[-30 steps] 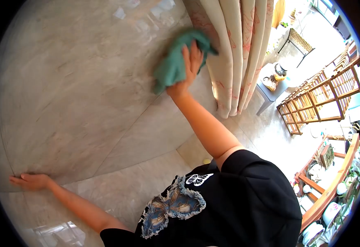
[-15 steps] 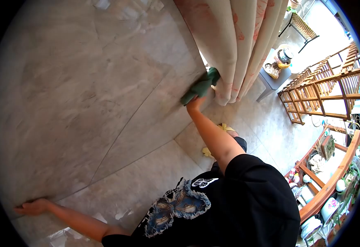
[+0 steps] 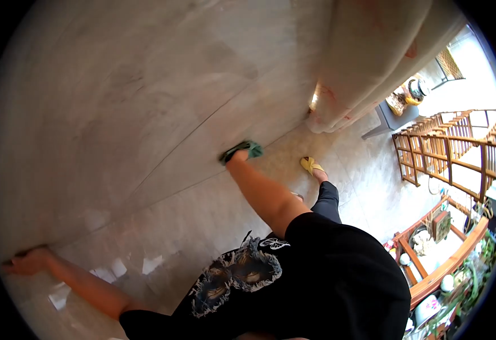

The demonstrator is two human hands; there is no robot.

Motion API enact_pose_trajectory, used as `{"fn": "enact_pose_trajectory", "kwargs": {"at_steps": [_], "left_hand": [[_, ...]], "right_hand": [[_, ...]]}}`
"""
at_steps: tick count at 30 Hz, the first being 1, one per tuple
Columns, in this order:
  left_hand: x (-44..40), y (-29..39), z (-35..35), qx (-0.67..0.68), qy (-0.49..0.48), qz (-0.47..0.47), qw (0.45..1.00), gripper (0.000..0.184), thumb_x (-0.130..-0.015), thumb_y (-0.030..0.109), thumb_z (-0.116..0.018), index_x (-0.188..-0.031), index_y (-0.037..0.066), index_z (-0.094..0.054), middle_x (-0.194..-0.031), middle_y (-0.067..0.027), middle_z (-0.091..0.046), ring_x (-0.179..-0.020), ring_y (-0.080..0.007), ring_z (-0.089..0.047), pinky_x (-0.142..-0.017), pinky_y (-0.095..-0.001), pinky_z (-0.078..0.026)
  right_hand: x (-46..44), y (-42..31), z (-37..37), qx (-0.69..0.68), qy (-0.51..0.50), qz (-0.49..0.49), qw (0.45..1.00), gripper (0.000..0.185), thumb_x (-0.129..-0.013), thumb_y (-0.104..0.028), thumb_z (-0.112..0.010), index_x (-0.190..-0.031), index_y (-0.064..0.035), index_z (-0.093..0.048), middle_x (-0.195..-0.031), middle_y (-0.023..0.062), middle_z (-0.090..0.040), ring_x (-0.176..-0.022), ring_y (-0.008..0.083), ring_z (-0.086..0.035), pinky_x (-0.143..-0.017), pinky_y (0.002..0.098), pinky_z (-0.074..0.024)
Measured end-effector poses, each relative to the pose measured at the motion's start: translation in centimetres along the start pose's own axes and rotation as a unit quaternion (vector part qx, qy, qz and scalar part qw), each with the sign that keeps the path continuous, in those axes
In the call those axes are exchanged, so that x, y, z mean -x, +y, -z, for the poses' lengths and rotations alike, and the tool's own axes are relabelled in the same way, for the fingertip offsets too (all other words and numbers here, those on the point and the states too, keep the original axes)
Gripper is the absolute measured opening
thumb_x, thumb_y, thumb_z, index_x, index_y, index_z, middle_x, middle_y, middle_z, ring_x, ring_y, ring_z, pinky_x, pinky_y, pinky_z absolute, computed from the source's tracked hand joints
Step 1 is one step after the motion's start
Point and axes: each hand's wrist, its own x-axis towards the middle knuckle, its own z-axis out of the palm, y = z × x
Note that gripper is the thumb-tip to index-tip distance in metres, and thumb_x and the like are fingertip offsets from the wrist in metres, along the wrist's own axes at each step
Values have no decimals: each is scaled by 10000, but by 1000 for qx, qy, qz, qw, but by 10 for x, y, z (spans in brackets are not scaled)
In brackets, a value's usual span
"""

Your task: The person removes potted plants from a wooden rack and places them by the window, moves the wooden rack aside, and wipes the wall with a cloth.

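My right hand (image 3: 237, 157) grips a dark green cloth (image 3: 253, 149), which is pressed against the grey tile-like wall (image 3: 163, 113) close to its lower edge. Part of the cloth spreads out past my fingers on the right. Far off to the left, my left hand (image 3: 30, 262) leans on the same wall with its fingers stretched out and nothing visible in it. A thin dark joint line runs slantwise across the wall above my right hand.
A pale curtain (image 3: 367, 68) with reddish patterns hangs at the upper right. Beyond it are a grey stool (image 3: 398, 118) bearing objects, slatted wooden racks (image 3: 440, 139), and a wooden frame (image 3: 452, 266) with plants and pots. My foot wears a yellow slipper (image 3: 312, 165).
My right hand has drawn the green cloth away from the curtain, to the left and lower in view. The camera view has shifted too. My left hand stays against the wall.
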Motion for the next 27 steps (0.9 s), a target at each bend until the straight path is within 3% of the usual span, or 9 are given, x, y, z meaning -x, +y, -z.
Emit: {"fn": "enact_pose_trajectory", "kwargs": {"at_steps": [4,8,10,15,19,20,23,24,27], "left_hand": [[5,-6,-8,2,2,1,1000,538,-1075,333,-263,-1431,-25,-450,-1410,-270,-513,-1205,-448,-534,-1024,-517,-424],[55,-98,-45,-25,43,-107,993,356,-1039,245,-417,-1263,26,-588,-1350,-245,-561,-1168,-429,-561,-1016,-526,-416],[64,-98,-50,-120,-78,-29,989,294,-985,210,-511,-1181,19,-618,-1236,-234,-600,-1094,-407,-580,-975,-518,-425],[10,2,-25,171,125,147,966,436,-1040,342,-455,-1217,-1,-658,-1226,-237,-647,-1124,-432,-582,-970,-551,-414],[3,28,2,220,146,214,941,456,-1048,358,-462,-1376,74,-601,-1401,-175,-583,-1298,-389,-515,-1126,-496,-322],[0,31,16,251,48,256,932,561,-992,415,-547,-1477,145,-471,-1530,-142,-412,-1393,-420,-380,-1163,-542,-253],[18,45,26,297,74,242,921,462,-1034,329,-499,-1423,87,-560,-1474,-163,-524,-1359,-379,-472,-1160,-485,-293],[24,49,47,326,1,272,906,449,-1001,268,-548,-1411,86,-565,-1499,-170,-490,-1383,-387,-444,-1151,-491,-315],[61,74,138,419,-111,363,824,417,-958,146,-599,-1368,73,-589,-1493,-180,-492,-1380,-392,-450,-1123,-481,-366]], "right_hand": [[41,23,5,-17,-146,-163,976,638,-1004,-575,-414,-1489,-162,-448,-1549,35,-426,-1368,268,-429,-1159,464,-347],[73,-30,-23,35,-200,-166,965,562,-992,-510,-452,-1395,-129,-545,-1451,59,-529,-1259,292,-518,-1083,493,-418],[98,-70,-45,68,-235,-114,963,554,-994,-494,-445,-1383,-115,-554,-1436,68,-540,-1238,297,-535,-1064,490,-439],[192,-145,-101,107,-307,84,942,536,-999,-453,-429,-1352,-78,-575,-1397,93,-566,-1186,310,-578,-1016,481,-491],[299,-155,-126,75,-303,324,893,524,-1003,-421,-416,-1328,-49,-592,-1367,113,-587,-1144,320,-613,-978,474,-533],[361,-131,-121,52,-238,400,884,484,-974,-353,-439,-1270,-15,-619,-1298,147,-619,-1067,352,-650,-890,485,-582],[438,-125,-156,-48,-418,577,700,466,-963,-246,-504,-1394,-73,-486,-1319,134,-588,-1073,314,-634,-887,436,-581],[496,-102,-152,-72,-495,558,662,441,-964,-210,-553,-1388,-112,-481,-1308,124,-590,-1052,288,-629,-888,426,-574],[600,-61,-181,-77,-444,765,460,355,-914,-104,-648,-1221,44,-549,-1170,150,-619,-966,237,-617,-791,374,-579]]}}
